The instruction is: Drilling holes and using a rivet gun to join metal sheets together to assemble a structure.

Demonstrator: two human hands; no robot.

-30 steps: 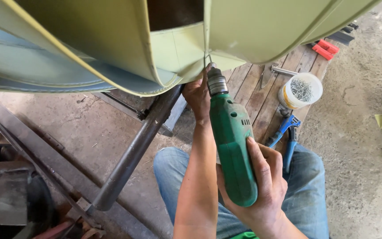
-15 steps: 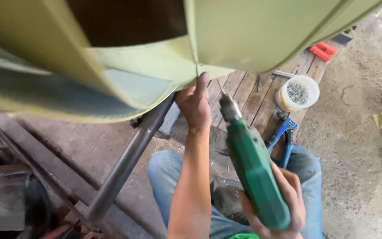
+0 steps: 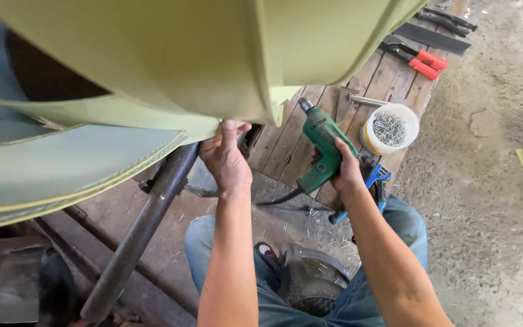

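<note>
The left hand (image 3: 228, 158) has its fingers (image 3: 230, 128) pinched on the lower edge of the pale green sheet-metal panel (image 3: 171, 66), which hangs overhead across the far left. The right hand (image 3: 347, 172) is clenched around the green electric drill (image 3: 322, 148), held low to the right above the wooden tabletop (image 3: 286, 145), near the white tub of screws (image 3: 390, 128). The thin panel edge looks sharp and could cut the pinching fingers if it slips, and the drill's trailing cord might snag.

Bare forearms without sleeves, blue denim jeans (image 3: 407, 224) on both legs, a dark shoe (image 3: 267, 251) below.
</note>
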